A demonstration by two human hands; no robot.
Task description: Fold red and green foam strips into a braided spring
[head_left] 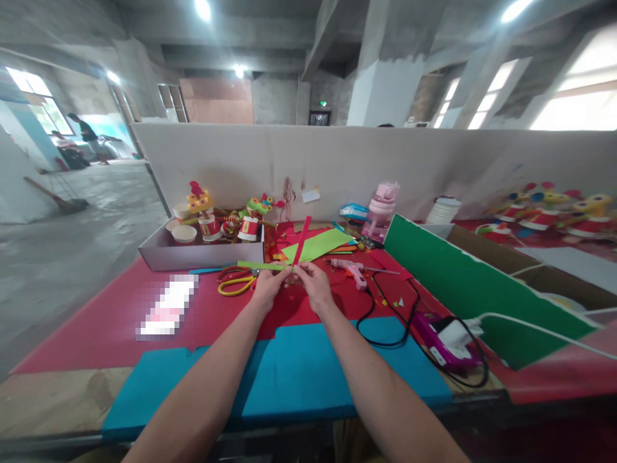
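Observation:
Both hands meet above the red table covering, fingertips pinched where two paper strips join at a corner. My left hand [271, 283] is closed on the green paper strip [258, 264], which points left. Closed beside it, my right hand [312, 281] grips the lower end of the red paper strip [303, 240], which stands up and away from me. Just left of my left hand lie yellow-handled scissors [235, 285], partly hidden by it. A pink glue gun [353, 272] rests right of my right hand. Behind the strips are light green paper sheets [321, 245].
A box [202, 258] with paper cups and craft figures stands back left. To the right are a green-sided box [463, 289], a purple power strip [446, 344] and looping black cable. Blue sheets [294, 373] lie under my forearms; a pink bottle [382, 209] stands behind.

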